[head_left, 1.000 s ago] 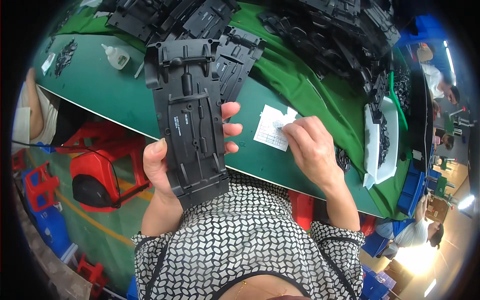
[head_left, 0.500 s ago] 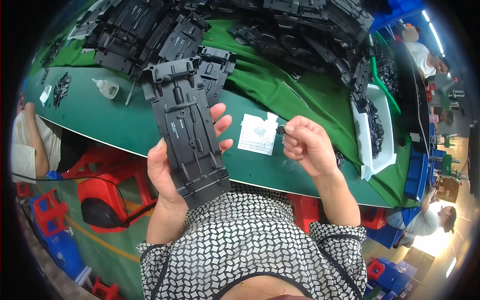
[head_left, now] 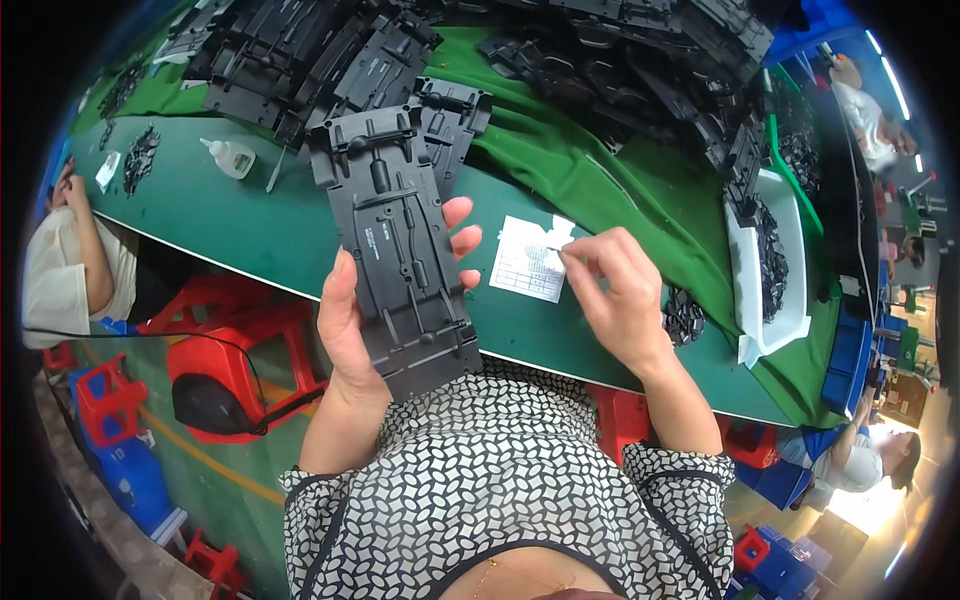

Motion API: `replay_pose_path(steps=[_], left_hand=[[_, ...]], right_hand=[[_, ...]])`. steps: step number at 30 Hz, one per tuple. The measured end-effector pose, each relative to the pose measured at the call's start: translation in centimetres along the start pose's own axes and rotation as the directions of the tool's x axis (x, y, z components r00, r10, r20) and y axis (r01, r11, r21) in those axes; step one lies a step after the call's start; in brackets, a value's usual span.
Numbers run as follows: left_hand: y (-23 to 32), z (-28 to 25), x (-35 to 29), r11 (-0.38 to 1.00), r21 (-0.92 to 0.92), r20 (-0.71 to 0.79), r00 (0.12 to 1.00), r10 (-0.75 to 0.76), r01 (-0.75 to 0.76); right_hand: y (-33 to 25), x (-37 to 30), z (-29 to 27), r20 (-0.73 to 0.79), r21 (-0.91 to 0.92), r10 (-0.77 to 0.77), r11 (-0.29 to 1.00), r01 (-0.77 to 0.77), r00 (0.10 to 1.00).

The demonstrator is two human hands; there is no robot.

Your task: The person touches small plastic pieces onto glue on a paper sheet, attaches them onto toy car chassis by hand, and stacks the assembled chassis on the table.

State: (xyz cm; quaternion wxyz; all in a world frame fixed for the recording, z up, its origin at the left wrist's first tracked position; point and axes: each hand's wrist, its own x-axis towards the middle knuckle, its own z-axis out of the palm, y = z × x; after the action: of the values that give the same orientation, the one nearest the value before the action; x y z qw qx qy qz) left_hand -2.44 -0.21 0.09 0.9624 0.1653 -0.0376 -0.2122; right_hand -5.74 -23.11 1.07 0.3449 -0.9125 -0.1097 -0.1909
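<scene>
My left hand [head_left: 350, 318] is closed round a long black plastic chassis plate [head_left: 400, 255], thumb on its left edge and fingertips showing past its right edge. The plate is tilted, its ribbed, moulded face towards me. Over the right edge of a printed white sheet [head_left: 522, 275] is my right hand [head_left: 622, 295]. Its thumb and fingers come together beside a white torn scrap [head_left: 562, 228] at the sheet's corner. What they pinch, if anything, is hidden. A small heap of black parts [head_left: 684, 316] lies beside the right wrist.
More chassis plates [head_left: 270, 60] are stacked on a green cloth [head_left: 545, 150] at the far side. A white tray [head_left: 795, 325] of black parts stands right. A glue bottle [head_left: 232, 158] and loose parts [head_left: 140, 160] lie left. Other people sit at both sides; red stools [head_left: 215, 385] stand below left.
My right hand has moved down and left onto the sheet's edge, and the small black piece at its fingertips no longer shows. The left hand still holds the chassis plate.
</scene>
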Motion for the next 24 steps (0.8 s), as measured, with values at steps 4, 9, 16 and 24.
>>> replay_pose_path(steps=[4, 9, 16, 24], left_hand=[[-0.1, -0.1, -0.1, 1.0, 0.002, 0.016, 1.0, -0.017, 0.017], [-0.1, -0.2, -0.1, 0.999, 0.051, 0.011, 1.0, -0.014, 0.013], [0.0, -0.2, -0.1, 0.998, 0.059, 0.007, 1.0, -0.018, 0.018], [0.1, -0.2, -0.2, 0.997, 0.077, 0.006, 1.0, -0.017, 0.017]], right_hand=[[0.3, 0.2, 0.5, 0.036, -0.012, 0.059, 0.998, -0.059, 0.998], [0.4, 0.4, 0.8, 0.018, -0.11, -0.063, 0.992, 0.065, 0.998], [0.4, 0.3, 0.7, 0.048, -0.105, 0.0, 0.995, 0.005, 0.999], [0.6, 0.1, 0.8, 0.104, -0.129, -0.007, 0.991, 0.02, 0.995]])
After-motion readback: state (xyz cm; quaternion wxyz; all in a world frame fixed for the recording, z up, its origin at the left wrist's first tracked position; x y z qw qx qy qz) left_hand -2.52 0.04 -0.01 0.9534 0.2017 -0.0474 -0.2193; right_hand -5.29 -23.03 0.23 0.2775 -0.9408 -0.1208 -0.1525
